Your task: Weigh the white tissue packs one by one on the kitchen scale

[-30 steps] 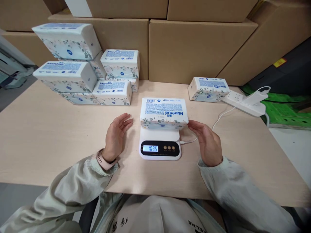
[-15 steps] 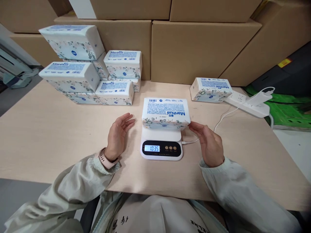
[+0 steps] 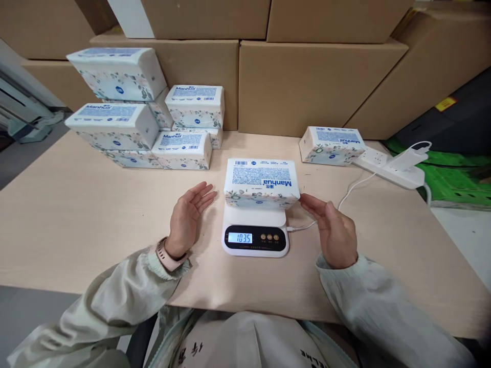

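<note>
A white pack of tissues (image 3: 262, 181) with blue print lies on a white digital scale (image 3: 255, 217) in front of me, its lettering upside down to my view. The lit display (image 3: 240, 238) reads 103.5. To the left of the scale, my left hand (image 3: 187, 220) is open, palm turned inward and apart from the pack. On the other side my right hand (image 3: 333, 230) is open too, its fingertips close to the pack's right front corner; whether they touch it I cannot tell. Neither hand holds anything.
Several more tissue packs (image 3: 111, 122) are stacked at the back left. A single pack (image 3: 332, 145) lies at the back right beside a white power strip (image 3: 395, 166). A white cable (image 3: 351, 188) runs to the scale. Cardboard boxes (image 3: 307, 87) line the table's far side.
The view has tilted slightly, so everything sits a little lower. Both hands stay nearly still beside the scale, and the reading is the same.
</note>
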Motion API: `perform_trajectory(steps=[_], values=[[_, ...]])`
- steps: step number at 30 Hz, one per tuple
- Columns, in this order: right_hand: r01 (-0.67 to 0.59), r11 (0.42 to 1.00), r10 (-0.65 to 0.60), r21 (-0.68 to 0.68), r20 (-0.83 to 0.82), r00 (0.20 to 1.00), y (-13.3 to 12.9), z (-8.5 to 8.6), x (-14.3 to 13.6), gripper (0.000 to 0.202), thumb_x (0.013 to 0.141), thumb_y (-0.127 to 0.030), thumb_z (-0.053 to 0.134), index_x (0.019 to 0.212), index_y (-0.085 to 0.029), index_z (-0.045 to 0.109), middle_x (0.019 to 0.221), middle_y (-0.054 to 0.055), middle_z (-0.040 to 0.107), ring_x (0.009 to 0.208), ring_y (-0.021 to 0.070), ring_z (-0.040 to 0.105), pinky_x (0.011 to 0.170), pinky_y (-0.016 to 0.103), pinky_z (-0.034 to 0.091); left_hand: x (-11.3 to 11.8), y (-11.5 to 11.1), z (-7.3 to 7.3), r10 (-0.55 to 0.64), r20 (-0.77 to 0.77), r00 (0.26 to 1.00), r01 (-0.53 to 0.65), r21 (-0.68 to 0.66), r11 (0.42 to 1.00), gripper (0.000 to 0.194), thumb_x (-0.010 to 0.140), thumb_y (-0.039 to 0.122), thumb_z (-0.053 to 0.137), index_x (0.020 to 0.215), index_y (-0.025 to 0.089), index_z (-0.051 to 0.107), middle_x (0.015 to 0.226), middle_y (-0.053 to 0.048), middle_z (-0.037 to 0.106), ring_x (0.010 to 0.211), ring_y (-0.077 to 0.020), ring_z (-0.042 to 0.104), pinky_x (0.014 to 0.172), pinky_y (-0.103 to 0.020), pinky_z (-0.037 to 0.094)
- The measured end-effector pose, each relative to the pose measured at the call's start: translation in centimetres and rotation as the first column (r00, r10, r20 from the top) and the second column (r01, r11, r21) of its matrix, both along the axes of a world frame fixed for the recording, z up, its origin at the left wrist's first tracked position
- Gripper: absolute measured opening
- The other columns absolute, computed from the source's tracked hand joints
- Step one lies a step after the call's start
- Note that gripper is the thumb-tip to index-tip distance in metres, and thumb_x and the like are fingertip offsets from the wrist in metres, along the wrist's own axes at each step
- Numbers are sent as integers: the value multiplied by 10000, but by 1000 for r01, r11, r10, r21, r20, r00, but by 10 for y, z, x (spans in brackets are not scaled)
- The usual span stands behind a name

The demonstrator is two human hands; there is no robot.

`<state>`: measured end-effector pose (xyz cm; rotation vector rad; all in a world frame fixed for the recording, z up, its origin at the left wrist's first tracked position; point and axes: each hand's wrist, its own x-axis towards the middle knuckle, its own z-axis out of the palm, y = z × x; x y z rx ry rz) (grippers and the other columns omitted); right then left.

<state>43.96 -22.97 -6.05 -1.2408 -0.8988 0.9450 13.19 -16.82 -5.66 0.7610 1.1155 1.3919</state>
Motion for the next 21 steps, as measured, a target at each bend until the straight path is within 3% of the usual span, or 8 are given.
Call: perform_trajectory(steps=[21], values=[[-22, 999, 22, -28, 15, 1000, -1, 2, -3, 509, 1017, -684, 634, 1153, -259, 878, 1307, 76, 833, 1355, 337, 732, 1317, 638, 443, -2, 0, -1, -26, 0, 1000, 26, 2, 1000, 469, 956, 501, 595, 1217, 149, 762, 1308, -167, 788, 1208, -312, 769, 1228, -562, 523]])
